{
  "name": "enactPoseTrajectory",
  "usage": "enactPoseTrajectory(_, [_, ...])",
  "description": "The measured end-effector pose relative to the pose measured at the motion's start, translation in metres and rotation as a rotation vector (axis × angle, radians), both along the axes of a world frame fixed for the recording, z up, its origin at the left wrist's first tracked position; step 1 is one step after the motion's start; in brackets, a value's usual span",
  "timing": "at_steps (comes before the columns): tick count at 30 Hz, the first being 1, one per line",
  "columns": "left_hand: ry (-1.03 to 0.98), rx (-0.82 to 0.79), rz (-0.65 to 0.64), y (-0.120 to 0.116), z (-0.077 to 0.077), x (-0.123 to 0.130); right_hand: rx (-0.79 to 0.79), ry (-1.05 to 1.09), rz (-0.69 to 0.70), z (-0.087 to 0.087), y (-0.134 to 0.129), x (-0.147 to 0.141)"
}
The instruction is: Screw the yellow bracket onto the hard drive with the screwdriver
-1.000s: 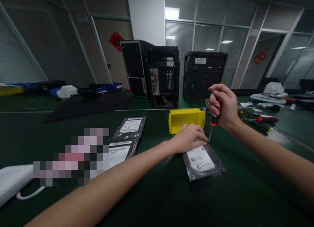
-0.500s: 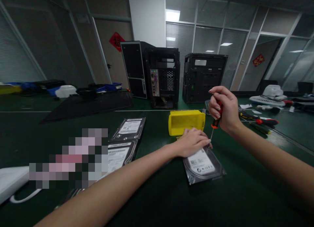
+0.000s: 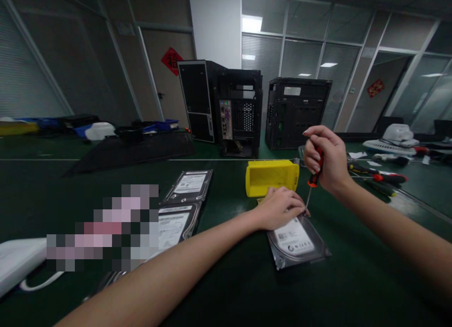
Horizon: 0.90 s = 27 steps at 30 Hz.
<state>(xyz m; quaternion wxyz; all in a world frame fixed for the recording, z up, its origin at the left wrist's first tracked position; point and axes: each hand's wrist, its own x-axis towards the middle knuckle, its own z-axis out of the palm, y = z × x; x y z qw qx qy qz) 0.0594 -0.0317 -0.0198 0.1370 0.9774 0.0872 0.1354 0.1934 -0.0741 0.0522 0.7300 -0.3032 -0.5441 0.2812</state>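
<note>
A hard drive [image 3: 295,237] with a white label lies on the green table in front of me. My left hand [image 3: 281,208] grips its far end, fingers bent over the edge and covering that part. In my right hand [image 3: 326,153] a red and black screwdriver [image 3: 314,179] is held nearly upright, fingers wrapped round the handle. The screwdriver's shaft points down to the drive's far right corner, close to my left fingertips. Whether a screw sits under the tip cannot be made out. Just behind the left hand stands a yellow bin [image 3: 271,179] on its side.
More hard drives [image 3: 190,185] lie to the left, partly under my left forearm. Black computer cases [image 3: 240,110] stand at the back. Pliers and other hand tools [image 3: 388,178] lie at the right. A dark panel [image 3: 130,153] rests at the back left.
The view has shifted slightly, so everything sits a little further right and lower. Both hands keep their places on the drive and screwdriver; the drive looks about the same.
</note>
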Motion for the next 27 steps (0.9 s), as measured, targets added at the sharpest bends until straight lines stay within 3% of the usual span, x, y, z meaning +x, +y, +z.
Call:
enactPoseTrajectory(10, [-0.028, 0.041, 0.037, -0.002, -0.002, -0.001, -0.010, -0.084, 0.082, -0.003, 0.001, 0.009])
enactPoseTrajectory(16, [-0.012, 0.021, -0.022, -0.003, -0.001, -0.001, -0.117, -0.427, 0.107, -0.006, -0.014, 0.020])
enactPoseTrajectory(27, [-0.001, -0.020, -0.013, 0.001, -0.004, 0.001, -0.244, -0.644, -0.055, 0.003, -0.022, 0.035])
